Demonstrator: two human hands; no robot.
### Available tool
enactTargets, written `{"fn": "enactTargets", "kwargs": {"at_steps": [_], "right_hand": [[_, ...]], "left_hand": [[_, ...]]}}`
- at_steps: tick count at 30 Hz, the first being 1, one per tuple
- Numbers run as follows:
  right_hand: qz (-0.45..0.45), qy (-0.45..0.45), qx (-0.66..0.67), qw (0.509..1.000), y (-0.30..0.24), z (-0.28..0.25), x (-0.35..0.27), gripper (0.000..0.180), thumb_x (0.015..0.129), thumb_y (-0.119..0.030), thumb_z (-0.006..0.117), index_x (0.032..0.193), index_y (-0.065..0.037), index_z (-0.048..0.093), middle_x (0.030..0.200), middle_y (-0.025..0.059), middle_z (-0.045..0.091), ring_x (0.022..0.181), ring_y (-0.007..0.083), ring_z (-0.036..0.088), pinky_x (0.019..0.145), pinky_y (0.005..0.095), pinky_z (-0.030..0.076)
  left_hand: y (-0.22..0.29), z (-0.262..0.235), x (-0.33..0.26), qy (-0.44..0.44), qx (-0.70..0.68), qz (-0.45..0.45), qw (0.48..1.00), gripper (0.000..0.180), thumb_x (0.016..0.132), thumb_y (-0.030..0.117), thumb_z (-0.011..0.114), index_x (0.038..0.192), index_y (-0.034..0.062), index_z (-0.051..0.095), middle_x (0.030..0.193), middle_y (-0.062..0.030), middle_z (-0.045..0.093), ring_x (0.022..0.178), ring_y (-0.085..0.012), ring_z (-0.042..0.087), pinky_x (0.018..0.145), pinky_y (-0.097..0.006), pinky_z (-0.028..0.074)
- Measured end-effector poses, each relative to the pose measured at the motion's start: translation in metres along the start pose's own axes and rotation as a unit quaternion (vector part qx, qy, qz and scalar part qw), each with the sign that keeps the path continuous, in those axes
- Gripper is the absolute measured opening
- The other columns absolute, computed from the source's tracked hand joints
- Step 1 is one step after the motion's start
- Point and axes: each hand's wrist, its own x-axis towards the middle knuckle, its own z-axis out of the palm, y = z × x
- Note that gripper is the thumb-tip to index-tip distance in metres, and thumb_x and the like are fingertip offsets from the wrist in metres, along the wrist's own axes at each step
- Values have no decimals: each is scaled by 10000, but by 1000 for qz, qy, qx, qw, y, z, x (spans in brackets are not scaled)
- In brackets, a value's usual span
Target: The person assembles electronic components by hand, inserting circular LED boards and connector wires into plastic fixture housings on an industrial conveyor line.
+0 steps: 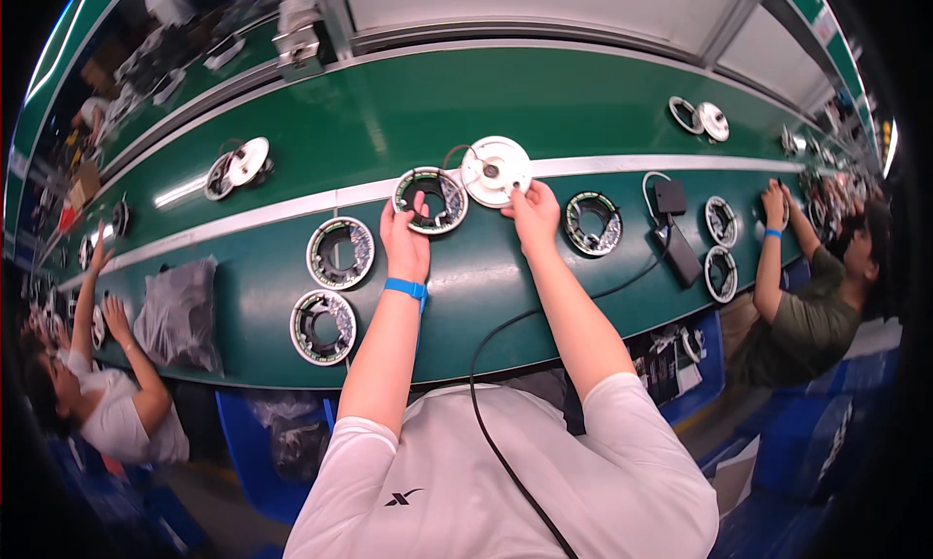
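My left hand [406, 243] is closed on the near left edge of a round ring-shaped housing [454, 205] with a circuit board and wires inside. In my right hand [536, 217] is the lower right rim of a white round disc [501, 155], pinched by the fingers. A thin dark wire arches from the housing to the disc. Both parts are held side by side over the bench, near its pale dividing strip. Similar housings lie close by: one [362, 258] to the left, another [342, 331] nearer me, and a third [613, 230] beyond my right hand.
A black adapter box [683, 258] and a smaller black box [670, 196] lie right, with a black cable [525, 316] running toward me. A grey plastic bag [180, 311] rests left. Disc-and-ring units [251, 158] sit on the far green strip. Co-workers [816, 296] sit on both sides.
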Motion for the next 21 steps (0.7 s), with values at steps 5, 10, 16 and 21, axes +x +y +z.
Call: {"fn": "enactTargets", "kwargs": {"at_steps": [5,10,16,21], "right_hand": [[-76,52,11,996,2,13,45,364,966,-16,653,1288,106,533,1074,160,716,762,137,704,605,248,591],[-110,48,-67,991,12,20,76,404,980,-35,658,1323,108,500,1135,159,696,795,132,704,640,249,604],[-74,43,-103,991,1,33,87,413,962,-79,707,1307,85,550,1009,118,722,708,107,684,542,253,573],[-159,97,-226,956,22,28,101,442,907,-222,785,1202,79,653,750,90,715,534,138,658,494,306,515]], "left_hand": [[-27,37,42,14,12,52,999,517,952,-63,401,1461,-19,323,1435,-212,472,1327,-369,575,1092,-454,508],[-43,59,80,1,69,96,993,521,1001,-12,457,1491,15,281,1387,-168,501,1179,-237,596,970,-367,504],[-47,57,125,-10,332,171,928,688,1028,117,560,1585,-40,188,1534,-248,405,1371,-341,465,1182,-384,331],[-45,59,124,-10,380,183,907,811,989,173,635,1584,-97,156,1647,-303,189,1547,-401,211,1274,-417,175]]}}
